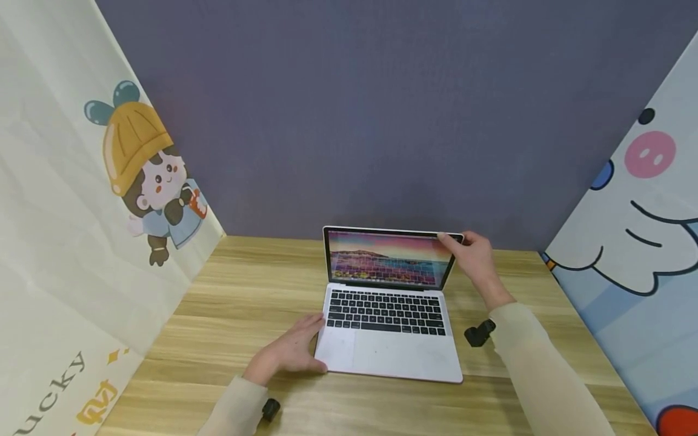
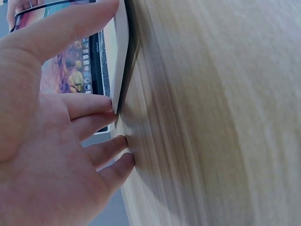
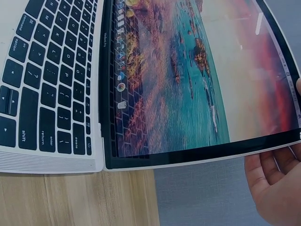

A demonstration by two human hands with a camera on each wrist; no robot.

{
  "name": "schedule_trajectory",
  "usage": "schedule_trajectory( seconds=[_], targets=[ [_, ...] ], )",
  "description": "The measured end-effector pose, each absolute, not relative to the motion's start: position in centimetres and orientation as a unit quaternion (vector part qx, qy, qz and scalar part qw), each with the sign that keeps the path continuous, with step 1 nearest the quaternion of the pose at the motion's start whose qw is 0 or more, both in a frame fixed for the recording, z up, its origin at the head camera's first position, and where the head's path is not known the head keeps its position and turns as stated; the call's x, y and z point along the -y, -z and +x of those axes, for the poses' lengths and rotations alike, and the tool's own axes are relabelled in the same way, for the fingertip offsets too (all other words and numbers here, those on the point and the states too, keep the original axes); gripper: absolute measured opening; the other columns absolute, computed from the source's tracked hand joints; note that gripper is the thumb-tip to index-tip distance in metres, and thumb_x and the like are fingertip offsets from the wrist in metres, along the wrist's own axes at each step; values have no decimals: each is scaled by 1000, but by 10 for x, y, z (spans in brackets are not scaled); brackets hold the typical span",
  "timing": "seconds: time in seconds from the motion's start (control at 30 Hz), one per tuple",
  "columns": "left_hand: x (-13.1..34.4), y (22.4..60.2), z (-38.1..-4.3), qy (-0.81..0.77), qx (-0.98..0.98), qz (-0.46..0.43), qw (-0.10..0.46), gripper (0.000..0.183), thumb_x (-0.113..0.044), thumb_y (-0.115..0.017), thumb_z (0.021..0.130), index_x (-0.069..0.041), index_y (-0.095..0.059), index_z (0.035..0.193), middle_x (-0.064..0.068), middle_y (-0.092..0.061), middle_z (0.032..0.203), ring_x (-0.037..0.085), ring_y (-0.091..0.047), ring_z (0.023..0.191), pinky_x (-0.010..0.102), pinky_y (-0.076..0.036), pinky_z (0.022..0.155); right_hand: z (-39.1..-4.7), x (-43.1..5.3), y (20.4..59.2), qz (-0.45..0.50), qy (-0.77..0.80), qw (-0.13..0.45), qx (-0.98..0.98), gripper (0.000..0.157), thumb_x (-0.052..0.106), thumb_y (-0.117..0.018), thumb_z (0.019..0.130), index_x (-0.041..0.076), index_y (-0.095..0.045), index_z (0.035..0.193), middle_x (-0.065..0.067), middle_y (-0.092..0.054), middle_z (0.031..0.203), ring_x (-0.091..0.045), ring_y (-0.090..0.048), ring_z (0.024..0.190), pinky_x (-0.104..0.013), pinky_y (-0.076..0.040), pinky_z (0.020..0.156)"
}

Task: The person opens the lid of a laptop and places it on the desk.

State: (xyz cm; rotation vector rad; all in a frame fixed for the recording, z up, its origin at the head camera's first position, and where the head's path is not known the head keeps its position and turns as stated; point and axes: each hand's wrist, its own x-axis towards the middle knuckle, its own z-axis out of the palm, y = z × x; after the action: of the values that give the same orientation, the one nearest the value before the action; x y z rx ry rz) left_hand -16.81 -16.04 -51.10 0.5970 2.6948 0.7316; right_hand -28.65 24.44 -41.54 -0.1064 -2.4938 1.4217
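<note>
An opened silver laptop (image 1: 389,357) lies on the wooden table, its lit screen (image 1: 389,257) showing a coastal desktop picture. At the screen's upper right corner my right hand (image 1: 475,257) pinches the lid, thumb on the front and fingers behind; the right wrist view shows those fingers (image 3: 263,174) behind the lid's edge. My left hand (image 1: 294,345) rests on the table against the base's left edge. In the left wrist view its fingers are fairly straight and spread, with thumb and fingertips touching the laptop's side (image 2: 121,52). The keyboard (image 3: 51,70) faces up.
The wooden table (image 1: 234,290) meets a grey-blue panel (image 1: 392,121) behind the laptop. A white panel with a cartoon figure (image 1: 158,175) stands at the left, and another with a cartoon pig snout (image 1: 650,154) at the right. Small black devices (image 1: 480,333) sit at both wrists.
</note>
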Motion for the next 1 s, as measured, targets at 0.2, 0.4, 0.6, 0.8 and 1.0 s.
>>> schedule_trajectory(
  seconds=[0.2, 0.4, 0.6, 0.8, 1.0],
  targets=[
    [160, 512, -168, -252, -935, 205, 141, 108, -40, -88, 70, 7, -37, 153, 21, -30, 163, 43, -24, 150, 57, -24, 120, -290, -244, 414, -30, -499, 137, 855, 69, 70, -67, 85, 7, -41, 76, -6, -35, 67, -24, -34, 60, -36, -32, 54],
    [161, 512, -169, -254, -935, 202, 143, 108, -41, -88, 70, 6, -37, 153, 20, -29, 163, 43, -24, 150, 58, -24, 120, -295, -244, 415, -28, -505, 136, 852, 70, 71, -67, 83, 8, -39, 75, -5, -34, 65, -23, -34, 59, -36, -32, 54],
    [161, 512, -170, -248, -936, 203, 142, 108, -41, -88, 70, 6, -37, 153, 20, -30, 163, 43, -24, 150, 57, -24, 121, -297, -244, 416, -26, -504, 134, 853, 70, 70, -66, 85, 8, -35, 74, -4, -30, 64, -22, -30, 57, -37, -31, 54],
    [160, 511, -169, -251, -934, 211, 139, 107, -39, -88, 70, 8, -37, 152, 22, -31, 162, 44, -25, 149, 58, -24, 120, -299, -244, 416, -40, -500, 128, 855, 69, 71, -65, 85, 8, -39, 76, -5, -35, 67, -22, -34, 60, -36, -32, 54],
    [160, 512, -169, -249, -935, 212, 138, 107, -39, -88, 70, 7, -37, 152, 21, -31, 162, 44, -24, 150, 57, -24, 121, -301, -244, 416, -47, -501, 114, 856, 69, 75, -63, 84, 7, -48, 82, -8, -43, 73, -24, -39, 64, -37, -35, 55]
  ],
)
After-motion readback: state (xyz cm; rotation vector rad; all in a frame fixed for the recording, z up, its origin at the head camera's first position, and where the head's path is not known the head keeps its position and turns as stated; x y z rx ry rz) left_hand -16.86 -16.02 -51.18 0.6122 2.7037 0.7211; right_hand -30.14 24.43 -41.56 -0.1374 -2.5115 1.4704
